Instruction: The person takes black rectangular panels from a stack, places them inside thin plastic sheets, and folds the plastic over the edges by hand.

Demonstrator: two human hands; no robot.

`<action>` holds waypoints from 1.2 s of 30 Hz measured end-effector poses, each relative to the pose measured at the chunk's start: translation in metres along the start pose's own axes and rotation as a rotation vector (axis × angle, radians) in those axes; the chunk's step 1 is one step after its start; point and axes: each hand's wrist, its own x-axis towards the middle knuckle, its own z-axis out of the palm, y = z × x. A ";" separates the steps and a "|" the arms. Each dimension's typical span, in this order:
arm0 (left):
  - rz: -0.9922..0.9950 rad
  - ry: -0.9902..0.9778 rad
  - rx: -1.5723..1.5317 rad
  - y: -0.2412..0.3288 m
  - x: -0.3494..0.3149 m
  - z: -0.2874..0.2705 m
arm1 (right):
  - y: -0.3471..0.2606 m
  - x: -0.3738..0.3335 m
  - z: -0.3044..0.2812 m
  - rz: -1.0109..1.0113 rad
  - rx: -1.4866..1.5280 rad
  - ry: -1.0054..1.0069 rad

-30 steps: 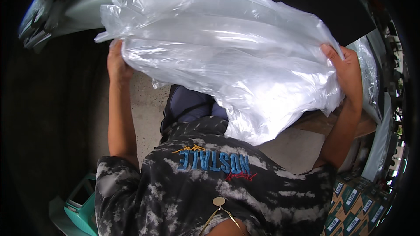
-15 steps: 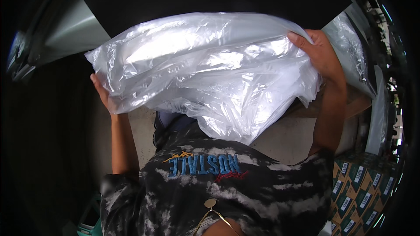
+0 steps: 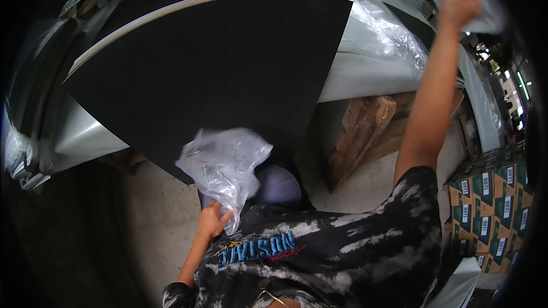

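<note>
My left hand (image 3: 214, 219) is closed low in front of my body, gripping a crumpled clear plastic sheet (image 3: 221, 162). The bunched sheet rises from the fist and overlaps the near edge of a large black panel (image 3: 228, 63). At the upper right, my right arm is stretched out. My right hand (image 3: 460, 7), blurred by motion, is closed on another piece of clear plastic (image 3: 485, 14) hanging around it. Whether the two plastic pieces are joined cannot be seen. The panel is tilted toward me, with a pale edge along its far side.
Plastic-wrapped stacks (image 3: 377, 28) lie behind and right of the panel. Below them stands a rough wooden pallet (image 3: 365, 131). Printed cardboard boxes (image 3: 491, 205) are piled at the right. Bare concrete floor (image 3: 165, 211) shows beside my legs.
The plastic spread between both hands is now off the panel, bunched in my left hand near my body. My right hand has swung out to the far right. More of the black panel shows.
</note>
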 end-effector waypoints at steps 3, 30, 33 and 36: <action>-0.189 -0.143 -0.026 0.004 0.008 0.003 | 0.069 -0.110 0.051 -0.228 0.011 -0.750; -0.378 0.200 -1.464 -0.037 -0.001 0.026 | -0.129 -0.322 -0.147 1.954 1.515 -0.368; -0.537 0.256 -1.000 -0.071 -0.021 0.028 | -0.104 -0.337 -0.152 1.853 1.492 -0.398; -0.462 0.578 -0.527 -0.026 -0.013 -0.021 | -0.134 -0.320 -0.152 1.816 1.179 -0.441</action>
